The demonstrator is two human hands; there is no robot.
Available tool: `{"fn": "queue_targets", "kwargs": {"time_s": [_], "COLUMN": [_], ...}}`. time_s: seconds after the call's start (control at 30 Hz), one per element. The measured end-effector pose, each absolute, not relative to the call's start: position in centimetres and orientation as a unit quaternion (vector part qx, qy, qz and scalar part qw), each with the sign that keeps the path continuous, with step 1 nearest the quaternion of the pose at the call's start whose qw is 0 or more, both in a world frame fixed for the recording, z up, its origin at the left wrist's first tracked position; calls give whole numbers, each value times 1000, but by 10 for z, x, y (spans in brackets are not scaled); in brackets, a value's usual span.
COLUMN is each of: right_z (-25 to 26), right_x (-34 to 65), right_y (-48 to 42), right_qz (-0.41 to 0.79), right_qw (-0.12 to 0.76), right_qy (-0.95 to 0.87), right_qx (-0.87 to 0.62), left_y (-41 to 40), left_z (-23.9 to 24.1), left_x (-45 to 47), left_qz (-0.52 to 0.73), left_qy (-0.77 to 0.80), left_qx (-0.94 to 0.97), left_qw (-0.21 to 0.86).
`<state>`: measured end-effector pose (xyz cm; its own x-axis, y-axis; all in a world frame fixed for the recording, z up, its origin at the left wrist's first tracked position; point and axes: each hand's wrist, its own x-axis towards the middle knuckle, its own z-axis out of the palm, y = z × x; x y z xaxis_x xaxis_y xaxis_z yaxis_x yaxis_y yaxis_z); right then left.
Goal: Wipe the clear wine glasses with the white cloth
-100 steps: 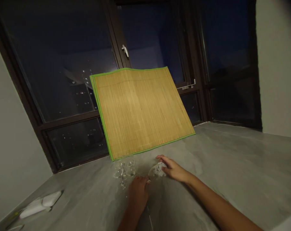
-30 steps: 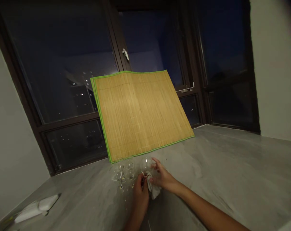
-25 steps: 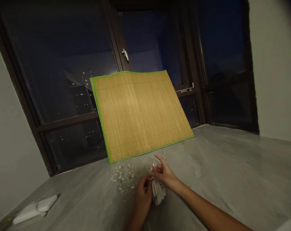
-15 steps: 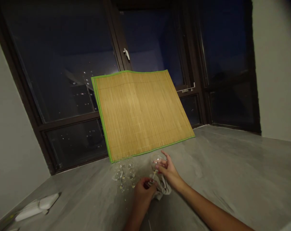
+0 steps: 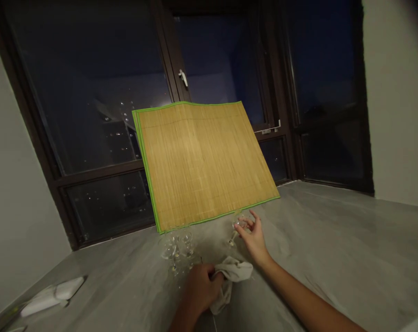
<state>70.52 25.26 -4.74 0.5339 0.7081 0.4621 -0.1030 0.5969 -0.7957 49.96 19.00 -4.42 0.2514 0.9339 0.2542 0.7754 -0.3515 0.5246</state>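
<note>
Pinched around its bowl, a small clear stemmed glass (image 5: pixel 234 236) is held by my right hand (image 5: pixel 253 237), its stem tilted down toward the left. My left hand (image 5: pixel 206 283) grips a crumpled pale cloth (image 5: pixel 231 272), which bunches out to the right and hangs below the fingers. The glass and the cloth are apart. Left of my hands, several clear stemmed glasses (image 5: pixel 176 244) stand upright close together on the grey marbled surface (image 5: pixel 299 258). My left hand is just in front of this group and hides part of it.
A folded bamboo mat (image 5: pixel 209 161) with green edging leans against the dark-framed window (image 5: pixel 91 92) behind the glasses. A white bundle (image 5: pixel 53 297) lies on the surface at far left. Pale walls (image 5: pixel 399 101) close in both sides.
My right hand has moved the glass right and away from the cloth. My left hand has let go of the glass's foot and drawn back nearer with the cloth.
</note>
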Motion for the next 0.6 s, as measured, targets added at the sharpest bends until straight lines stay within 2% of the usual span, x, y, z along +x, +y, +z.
{"fn": "queue_targets", "kwargs": {"time_s": [0.07, 0.17, 0.4, 0.6], "right_z": [-52, -58, -66, -75], "right_x": [708, 709, 706, 710], "right_y": [257, 259, 260, 268], "right_qz": [193, 160, 169, 178], "right_qw": [781, 739, 665, 636], "right_qy": [-439, -490, -541, -549], "right_qx": [-401, -435, -486, -513], "left_y": [185, 183, 189, 194], "left_z": [-35, -25, -24, -26], "left_x": [495, 491, 484, 482], "left_qz": [301, 388, 453, 559], "left_qy": [525, 461, 402, 436], "left_qx": [787, 786, 778, 699], "left_qw": [120, 134, 166, 95]}}
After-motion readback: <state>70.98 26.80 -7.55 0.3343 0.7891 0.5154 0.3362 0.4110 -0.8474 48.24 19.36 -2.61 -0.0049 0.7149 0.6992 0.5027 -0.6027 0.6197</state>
